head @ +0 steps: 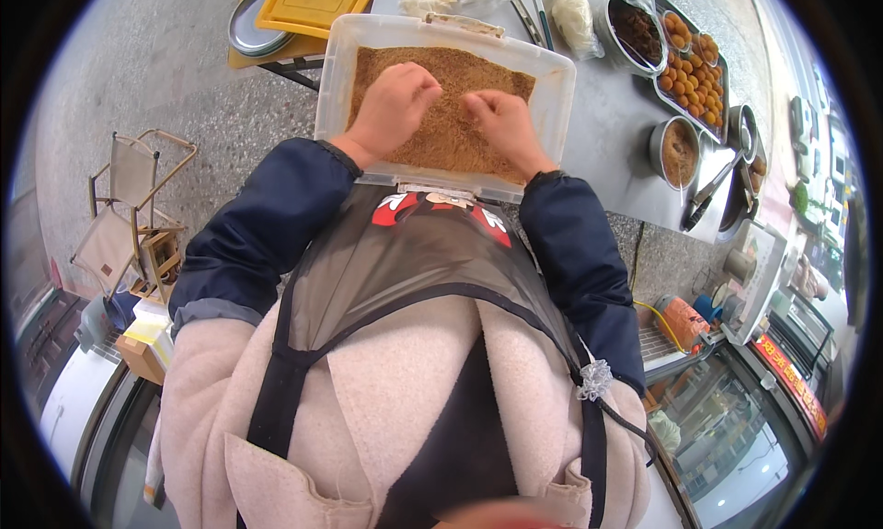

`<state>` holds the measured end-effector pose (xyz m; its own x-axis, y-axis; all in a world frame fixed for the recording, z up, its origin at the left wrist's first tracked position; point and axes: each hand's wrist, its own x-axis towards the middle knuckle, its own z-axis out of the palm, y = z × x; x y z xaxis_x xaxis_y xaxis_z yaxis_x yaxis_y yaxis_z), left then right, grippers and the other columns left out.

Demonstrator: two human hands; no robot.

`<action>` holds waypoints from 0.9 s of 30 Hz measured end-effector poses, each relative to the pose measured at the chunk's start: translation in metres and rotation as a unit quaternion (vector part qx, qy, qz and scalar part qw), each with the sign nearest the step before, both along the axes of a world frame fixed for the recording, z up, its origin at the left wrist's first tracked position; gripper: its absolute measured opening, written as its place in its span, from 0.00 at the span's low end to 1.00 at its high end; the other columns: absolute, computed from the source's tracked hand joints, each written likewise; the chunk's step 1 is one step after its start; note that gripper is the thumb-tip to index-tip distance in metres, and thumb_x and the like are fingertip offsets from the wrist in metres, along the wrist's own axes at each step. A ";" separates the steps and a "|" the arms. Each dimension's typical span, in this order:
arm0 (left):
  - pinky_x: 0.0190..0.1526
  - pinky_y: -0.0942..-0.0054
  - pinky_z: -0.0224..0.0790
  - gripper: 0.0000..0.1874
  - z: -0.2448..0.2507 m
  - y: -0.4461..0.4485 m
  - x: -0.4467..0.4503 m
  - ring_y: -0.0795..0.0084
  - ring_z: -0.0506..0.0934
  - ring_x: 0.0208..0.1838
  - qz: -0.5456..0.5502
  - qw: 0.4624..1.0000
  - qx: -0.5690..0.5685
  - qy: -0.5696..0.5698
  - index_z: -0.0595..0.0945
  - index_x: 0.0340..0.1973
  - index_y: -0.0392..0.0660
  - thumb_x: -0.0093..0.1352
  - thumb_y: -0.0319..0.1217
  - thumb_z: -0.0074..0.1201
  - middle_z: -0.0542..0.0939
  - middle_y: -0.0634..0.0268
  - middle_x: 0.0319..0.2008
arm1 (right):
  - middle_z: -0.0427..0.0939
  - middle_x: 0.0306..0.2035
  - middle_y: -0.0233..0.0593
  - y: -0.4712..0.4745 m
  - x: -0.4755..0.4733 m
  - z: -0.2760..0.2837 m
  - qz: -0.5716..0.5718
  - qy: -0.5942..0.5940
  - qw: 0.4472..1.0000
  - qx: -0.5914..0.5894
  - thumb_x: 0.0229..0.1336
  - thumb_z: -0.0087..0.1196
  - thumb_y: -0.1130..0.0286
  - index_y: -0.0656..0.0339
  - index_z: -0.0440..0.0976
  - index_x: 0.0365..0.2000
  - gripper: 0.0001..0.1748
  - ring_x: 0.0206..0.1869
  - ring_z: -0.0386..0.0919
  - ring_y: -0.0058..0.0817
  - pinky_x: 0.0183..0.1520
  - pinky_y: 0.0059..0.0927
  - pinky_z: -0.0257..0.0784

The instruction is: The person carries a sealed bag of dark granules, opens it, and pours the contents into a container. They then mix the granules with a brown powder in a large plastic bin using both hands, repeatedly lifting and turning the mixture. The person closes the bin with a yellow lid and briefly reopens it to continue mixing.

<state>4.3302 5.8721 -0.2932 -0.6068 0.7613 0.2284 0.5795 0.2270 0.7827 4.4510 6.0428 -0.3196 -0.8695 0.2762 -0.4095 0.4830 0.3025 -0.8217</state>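
In front of me stands a translucent plastic box (550,125) with brown crumb-like powder (448,139) spread inside, banked higher along its far side. My left hand (397,104) is over the left half of the powder, thumb and fingers drawn together. Across from it my right hand (502,120) is over the right half, its fingers curled in and slightly blurred. A gap separates the two hands. Whether any powder is pinched in the fingers is too small to tell.
The box sits on a metal table (593,108). At right are a tray of round golden balls (690,87), a bowl of dark filling (633,32), a pot of brown powder (679,153) and tongs (710,194). A yellow lid (314,1) lies beyond, left; a folding chair (114,232) stands left.
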 end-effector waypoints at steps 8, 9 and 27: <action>0.42 0.71 0.69 0.09 0.029 -0.114 -0.028 0.62 0.78 0.40 0.139 0.989 -0.041 -0.017 0.80 0.34 0.36 0.67 0.30 0.56 0.80 0.57 0.37 | 0.64 0.59 0.56 0.032 -0.012 -0.043 -0.143 0.039 0.978 0.149 0.56 0.56 0.66 0.70 0.66 0.55 0.28 0.59 0.65 0.50 0.63 0.41 0.59; 0.44 0.71 0.69 0.10 0.038 -0.137 -0.031 0.62 0.78 0.43 0.163 0.984 -0.074 -0.019 0.81 0.36 0.36 0.67 0.31 0.55 0.80 0.56 0.40 | 0.63 0.60 0.56 0.030 -0.015 -0.046 -0.199 0.010 0.975 0.095 0.57 0.56 0.66 0.71 0.65 0.55 0.28 0.59 0.65 0.51 0.64 0.41 0.58; 0.59 0.61 0.59 0.26 -0.089 0.044 -0.045 0.45 0.67 0.61 0.393 0.861 -0.170 -0.274 0.70 0.56 0.30 0.69 0.38 0.44 0.71 0.39 0.57 | 0.71 0.55 0.48 0.031 -0.039 -0.102 -0.415 0.012 0.901 -0.123 0.61 0.49 0.60 0.69 0.67 0.54 0.27 0.57 0.69 0.39 0.58 0.34 0.62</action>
